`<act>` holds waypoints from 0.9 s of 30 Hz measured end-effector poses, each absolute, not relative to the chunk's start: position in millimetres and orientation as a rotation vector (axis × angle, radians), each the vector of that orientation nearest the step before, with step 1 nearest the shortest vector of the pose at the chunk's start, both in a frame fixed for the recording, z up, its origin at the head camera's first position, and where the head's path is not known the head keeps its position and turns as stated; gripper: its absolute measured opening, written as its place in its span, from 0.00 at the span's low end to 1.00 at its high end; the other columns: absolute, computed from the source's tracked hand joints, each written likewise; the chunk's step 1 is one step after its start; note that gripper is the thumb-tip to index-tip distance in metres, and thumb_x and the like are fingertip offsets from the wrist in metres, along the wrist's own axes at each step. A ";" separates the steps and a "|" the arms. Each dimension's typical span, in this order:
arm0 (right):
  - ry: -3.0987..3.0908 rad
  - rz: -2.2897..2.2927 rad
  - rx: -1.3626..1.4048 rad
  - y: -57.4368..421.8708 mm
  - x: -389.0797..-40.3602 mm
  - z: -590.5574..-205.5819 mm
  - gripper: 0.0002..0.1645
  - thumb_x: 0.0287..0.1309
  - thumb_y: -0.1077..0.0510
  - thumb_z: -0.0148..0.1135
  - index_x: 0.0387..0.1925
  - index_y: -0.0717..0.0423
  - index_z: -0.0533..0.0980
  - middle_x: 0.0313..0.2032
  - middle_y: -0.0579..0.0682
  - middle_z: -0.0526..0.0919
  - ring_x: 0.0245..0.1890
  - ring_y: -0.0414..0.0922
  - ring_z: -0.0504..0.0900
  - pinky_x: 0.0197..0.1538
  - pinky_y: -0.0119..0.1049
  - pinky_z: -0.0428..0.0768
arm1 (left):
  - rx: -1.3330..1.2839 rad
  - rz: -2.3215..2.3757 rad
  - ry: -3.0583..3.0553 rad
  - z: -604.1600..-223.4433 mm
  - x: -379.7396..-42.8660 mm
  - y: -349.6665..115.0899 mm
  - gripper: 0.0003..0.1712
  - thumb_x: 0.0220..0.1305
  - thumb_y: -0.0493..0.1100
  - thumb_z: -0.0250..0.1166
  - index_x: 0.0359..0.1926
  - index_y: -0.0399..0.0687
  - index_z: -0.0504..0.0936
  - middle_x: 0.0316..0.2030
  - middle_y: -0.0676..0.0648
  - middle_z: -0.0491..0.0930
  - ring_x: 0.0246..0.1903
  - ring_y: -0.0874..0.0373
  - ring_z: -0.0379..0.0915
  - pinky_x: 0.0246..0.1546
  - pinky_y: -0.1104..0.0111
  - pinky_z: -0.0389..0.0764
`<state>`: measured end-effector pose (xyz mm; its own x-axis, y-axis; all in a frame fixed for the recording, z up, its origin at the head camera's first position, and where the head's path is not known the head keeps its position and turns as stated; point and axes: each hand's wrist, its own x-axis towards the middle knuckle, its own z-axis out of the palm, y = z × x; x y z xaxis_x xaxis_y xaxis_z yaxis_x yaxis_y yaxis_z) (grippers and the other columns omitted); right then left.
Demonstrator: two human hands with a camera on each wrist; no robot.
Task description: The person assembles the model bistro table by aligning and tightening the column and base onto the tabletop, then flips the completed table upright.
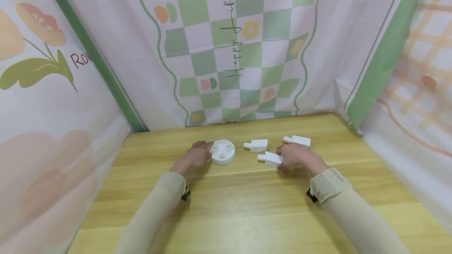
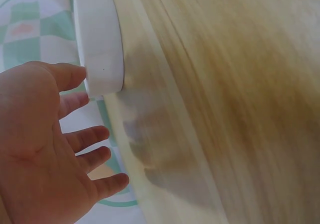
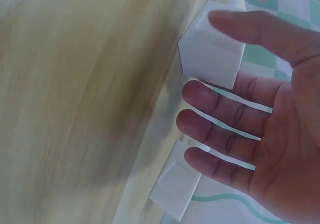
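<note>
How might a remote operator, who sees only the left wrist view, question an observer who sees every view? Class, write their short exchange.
Operator: I see the left hand at the plain side of a white disc. What is on its top?
Observer: The head view shows three small circles there.
Operator: My view doesn't show the right hand. What is it doing?
Observer: It pinches a white bottle between thumb and finger.

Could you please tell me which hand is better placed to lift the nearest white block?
Likely the right hand: its thumb and index finger span the nearest white block, while the left hand is over at the round white disc.
</note>
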<state>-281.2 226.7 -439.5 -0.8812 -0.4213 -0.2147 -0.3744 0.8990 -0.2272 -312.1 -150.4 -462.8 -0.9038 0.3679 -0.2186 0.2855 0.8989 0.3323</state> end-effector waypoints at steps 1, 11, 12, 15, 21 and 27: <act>2.810 -0.250 -0.598 226.8 -281.1 -440.3 0.17 0.44 0.49 0.76 0.35 0.49 0.80 0.32 0.44 0.80 0.31 0.43 0.75 0.36 0.39 0.74 | 0.485 0.434 2.783 -463.3 -311.8 -150.5 0.33 0.79 0.53 0.46 0.79 0.57 0.51 0.78 0.37 0.47 0.79 0.40 0.38 0.74 0.40 0.53; 2.878 -0.238 -0.621 227.6 -282.6 -438.7 0.14 0.49 0.52 0.71 0.37 0.51 0.79 0.28 0.45 0.79 0.28 0.44 0.75 0.31 0.39 0.74 | 0.522 0.422 2.794 -466.4 -312.4 -151.8 0.32 0.79 0.54 0.45 0.79 0.60 0.51 0.77 0.35 0.50 0.78 0.39 0.41 0.74 0.41 0.55; 2.892 -0.246 -0.630 227.6 -282.9 -438.0 0.13 0.50 0.51 0.71 0.37 0.50 0.79 0.27 0.44 0.78 0.27 0.43 0.74 0.30 0.38 0.73 | 0.520 0.426 2.796 -467.0 -312.6 -152.2 0.32 0.79 0.55 0.45 0.79 0.60 0.51 0.77 0.34 0.50 0.78 0.39 0.41 0.74 0.41 0.55; 2.915 -0.293 -0.642 226.2 -283.0 -434.7 0.12 0.51 0.51 0.70 0.36 0.49 0.78 0.26 0.43 0.78 0.26 0.42 0.74 0.29 0.36 0.72 | 0.510 0.434 2.799 -468.4 -312.9 -153.5 0.32 0.79 0.56 0.44 0.79 0.61 0.51 0.77 0.35 0.50 0.78 0.39 0.41 0.75 0.41 0.54; 2.955 -0.396 -0.668 220.3 -284.0 -431.6 0.12 0.54 0.49 0.69 0.33 0.50 0.77 0.26 0.43 0.79 0.26 0.42 0.73 0.30 0.36 0.72 | 0.479 0.487 2.781 -470.1 -311.5 -155.9 0.32 0.79 0.58 0.44 0.79 0.64 0.50 0.78 0.37 0.48 0.79 0.41 0.38 0.74 0.39 0.52; 3.025 -0.487 -0.688 214.4 -288.6 -433.2 0.15 0.54 0.47 0.69 0.37 0.51 0.79 0.25 0.42 0.79 0.25 0.41 0.72 0.31 0.35 0.71 | 0.492 0.477 2.793 -470.5 -309.6 -156.1 0.32 0.79 0.59 0.42 0.79 0.64 0.50 0.78 0.36 0.48 0.79 0.40 0.38 0.73 0.38 0.53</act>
